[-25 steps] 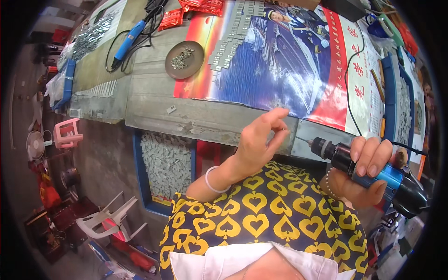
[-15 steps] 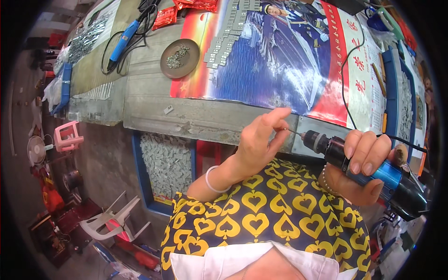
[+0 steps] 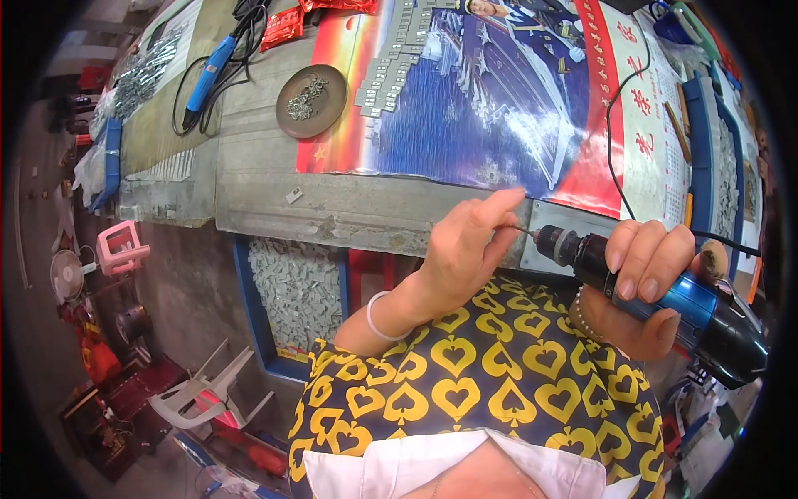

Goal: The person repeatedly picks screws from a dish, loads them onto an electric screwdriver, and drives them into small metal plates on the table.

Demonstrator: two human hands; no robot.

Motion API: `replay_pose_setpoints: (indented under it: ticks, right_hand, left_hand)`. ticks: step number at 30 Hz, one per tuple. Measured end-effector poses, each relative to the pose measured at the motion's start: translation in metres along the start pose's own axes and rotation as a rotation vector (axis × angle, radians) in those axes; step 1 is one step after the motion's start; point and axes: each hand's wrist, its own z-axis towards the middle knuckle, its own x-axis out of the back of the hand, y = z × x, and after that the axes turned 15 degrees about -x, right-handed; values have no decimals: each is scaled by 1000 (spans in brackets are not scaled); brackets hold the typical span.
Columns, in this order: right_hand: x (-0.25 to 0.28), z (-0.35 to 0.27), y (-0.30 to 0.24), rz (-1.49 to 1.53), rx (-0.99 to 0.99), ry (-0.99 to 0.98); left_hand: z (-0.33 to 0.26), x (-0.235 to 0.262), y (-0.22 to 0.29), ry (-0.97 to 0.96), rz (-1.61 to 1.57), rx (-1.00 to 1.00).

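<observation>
— So, how far along?
— Early yet: right hand (image 3: 644,287) clamped round the blue power driver (image 3: 665,299), left hand (image 3: 465,249) pinching at its bit tip (image 3: 522,229), just off the bench (image 3: 274,200) edge (nothing visibly driven).
— Packages?
— Red packets (image 3: 287,23) far back; broad red-and-blue poster (image 3: 499,125) lying flat.

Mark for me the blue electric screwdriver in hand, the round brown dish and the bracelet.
blue electric screwdriver (image 3: 665,295), head view, on its blue body
round brown dish (image 3: 312,101), head view, on its centre
bracelet (image 3: 376,314), head view, on the white band
</observation>
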Motion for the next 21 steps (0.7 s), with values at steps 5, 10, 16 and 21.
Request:
replay_pose_setpoints:
  ticks: [5, 10, 16, 21]
  right_hand:
    - [-4, -2, 0, -25, -17, 20]
    - [-2, -3, 0, -25, -15, -17]
    - [4, -9, -3, -67, -28, -22]
    - [2, -11, -4, -83, -38, 5]
  left_hand:
    - [-2, -2, 0, -15, 23, -26]
    - [-3, -2, 1, -17, -3, -10]
    - [-6, -4, 4, -27, 4, 11]
    - [-8, -2, 6, -54, -29, 41]
